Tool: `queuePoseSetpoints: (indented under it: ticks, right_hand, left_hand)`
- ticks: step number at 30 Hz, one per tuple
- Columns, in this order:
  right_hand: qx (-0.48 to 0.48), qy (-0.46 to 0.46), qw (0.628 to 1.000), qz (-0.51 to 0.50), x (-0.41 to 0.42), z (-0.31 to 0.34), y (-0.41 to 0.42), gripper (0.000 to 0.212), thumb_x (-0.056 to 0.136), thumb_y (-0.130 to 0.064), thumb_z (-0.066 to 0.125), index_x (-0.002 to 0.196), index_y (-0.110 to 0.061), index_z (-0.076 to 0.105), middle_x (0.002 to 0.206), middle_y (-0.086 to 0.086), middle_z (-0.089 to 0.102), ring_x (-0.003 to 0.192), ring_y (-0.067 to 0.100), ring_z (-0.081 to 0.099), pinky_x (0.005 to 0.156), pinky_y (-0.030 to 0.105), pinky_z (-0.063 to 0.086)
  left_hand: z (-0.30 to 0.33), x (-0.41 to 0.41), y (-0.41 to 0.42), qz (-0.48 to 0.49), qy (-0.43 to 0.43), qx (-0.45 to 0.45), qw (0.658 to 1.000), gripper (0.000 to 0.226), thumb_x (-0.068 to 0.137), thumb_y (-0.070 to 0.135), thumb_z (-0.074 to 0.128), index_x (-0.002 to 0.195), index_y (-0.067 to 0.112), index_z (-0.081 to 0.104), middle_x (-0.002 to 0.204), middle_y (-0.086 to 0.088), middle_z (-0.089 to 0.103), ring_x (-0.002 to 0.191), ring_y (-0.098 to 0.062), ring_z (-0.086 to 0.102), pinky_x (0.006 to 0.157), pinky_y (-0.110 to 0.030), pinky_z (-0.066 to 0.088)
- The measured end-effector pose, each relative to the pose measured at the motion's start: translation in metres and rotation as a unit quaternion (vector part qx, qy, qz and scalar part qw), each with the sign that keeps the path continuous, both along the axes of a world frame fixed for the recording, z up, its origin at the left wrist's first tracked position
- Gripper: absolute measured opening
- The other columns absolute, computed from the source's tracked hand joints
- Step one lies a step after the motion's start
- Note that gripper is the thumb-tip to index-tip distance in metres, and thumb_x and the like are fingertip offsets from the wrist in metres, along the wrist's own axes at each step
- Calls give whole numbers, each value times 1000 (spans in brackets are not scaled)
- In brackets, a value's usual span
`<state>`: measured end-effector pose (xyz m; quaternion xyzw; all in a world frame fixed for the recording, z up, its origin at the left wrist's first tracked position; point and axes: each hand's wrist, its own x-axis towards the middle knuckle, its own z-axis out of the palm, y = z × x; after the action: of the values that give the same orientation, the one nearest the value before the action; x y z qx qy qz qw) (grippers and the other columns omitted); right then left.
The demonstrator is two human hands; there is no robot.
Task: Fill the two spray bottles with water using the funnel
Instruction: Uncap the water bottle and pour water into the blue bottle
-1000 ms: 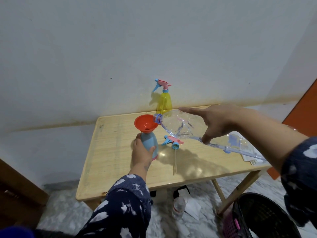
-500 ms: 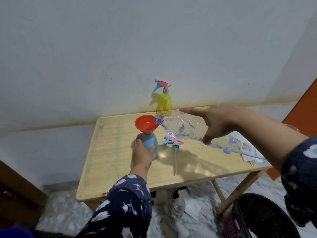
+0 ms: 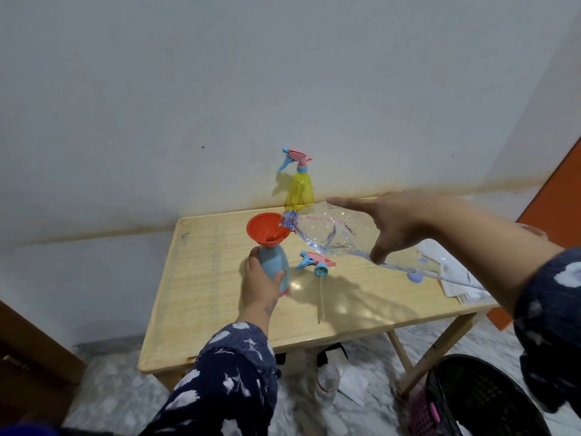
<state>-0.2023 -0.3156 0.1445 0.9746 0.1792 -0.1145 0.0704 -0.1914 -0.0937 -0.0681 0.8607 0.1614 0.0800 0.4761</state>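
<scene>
A blue spray bottle [image 3: 274, 262] stands on the wooden table [image 3: 204, 309] with an orange funnel [image 3: 265, 228] in its neck. My left hand [image 3: 259, 286] grips the bottle's body. My right hand [image 3: 393, 226] holds a large clear water bottle [image 3: 333, 234], tilted nearly flat, its mouth over the funnel's rim. The blue bottle's pink and blue spray head [image 3: 316, 262] lies on the table beside it, its tube pointing toward me. A yellow spray bottle [image 3: 300, 190] with its head on stands at the table's back edge by the wall.
Papers [image 3: 452, 278] and a small blue cap [image 3: 415, 276] lie on the table's right side. Under the table stands a small water bottle [image 3: 327, 388] beside white paper. A black basket [image 3: 484, 398] is at the lower right, dark wooden furniture [image 3: 28, 357] at the left.
The clear bottle's mouth has shifted slightly left, further over the funnel. My left hand has stayed on the blue bottle.
</scene>
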Motion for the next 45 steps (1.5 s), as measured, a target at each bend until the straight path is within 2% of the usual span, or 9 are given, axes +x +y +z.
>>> queuePoseSetpoints:
  ticks: [14,18,22,29,34,37,40,42,45]
  right_hand:
    - [2,2,1000,0,1,-9,2,113,63,-48,74,132,-69,-13,77,-8,51,78,15,53,70,33,49]
    - [48,2,999,-18,-3,-31,-3,114,63,-48,74,130,-70,-15,99,-2,58,90,22,57,77,36,50]
    - [134,13,990,-38,-9,-59,-9,116,65,-47,76,131,-69,-17,104,-1,57,93,22,55,85,40,50]
    - [364,-18,928,-74,4,-97,-19,118,66,-41,81,133,-69,-13,105,8,57,70,8,54,88,35,49]
    - [469,-92,867,-138,32,-113,-37,124,66,-36,82,139,-60,-15,107,7,55,89,19,56,89,37,48]
    - [504,-151,833,-170,56,-119,-49,124,69,-34,79,140,-53,-20,119,7,53,102,20,54,88,36,47]
    - [507,-213,811,-199,80,-129,-57,125,68,-40,78,137,-54,-26,126,8,54,111,22,54,91,47,48]
    - [518,-241,792,-218,94,-135,-60,125,70,-40,78,140,-49,-25,126,11,53,114,26,54,93,50,47]
    - [559,-260,752,-234,115,-141,-63,121,73,-29,78,146,-36,-18,132,15,48,118,29,51,96,46,46]
  left_hand:
    - [-3,0,2,-7,-11,5,1000,72,83,22,74,141,15,33,137,-4,43,122,-28,50,97,-42,46]
    - [-4,0,3,-7,-11,-1,1000,75,82,22,74,143,16,31,139,-4,43,124,-27,48,98,-40,44]
    - [-4,0,2,-8,-12,2,1000,74,83,22,74,143,13,32,140,-6,43,126,-28,47,101,-40,43]
    - [-7,-1,3,-9,-20,11,1000,75,84,23,72,144,13,29,143,-7,41,126,-28,46,101,-39,42]
    - [-11,-1,2,8,-32,2,999,74,84,22,74,144,15,32,142,-6,40,124,-28,48,98,-39,43]
    - [-13,0,0,18,-36,3,999,73,83,22,74,143,16,33,141,-6,42,123,-29,49,95,-39,43]
    - [-17,1,-2,35,-29,2,999,72,82,23,75,141,15,35,136,-6,47,120,-28,51,92,-40,47]
    - [-22,2,-2,42,-30,2,999,71,81,24,76,139,16,36,132,-6,50,116,-29,54,85,-37,47]
    - [-26,4,-1,47,-31,0,998,71,79,23,77,138,16,38,128,-6,53,112,-28,56,81,-37,47]
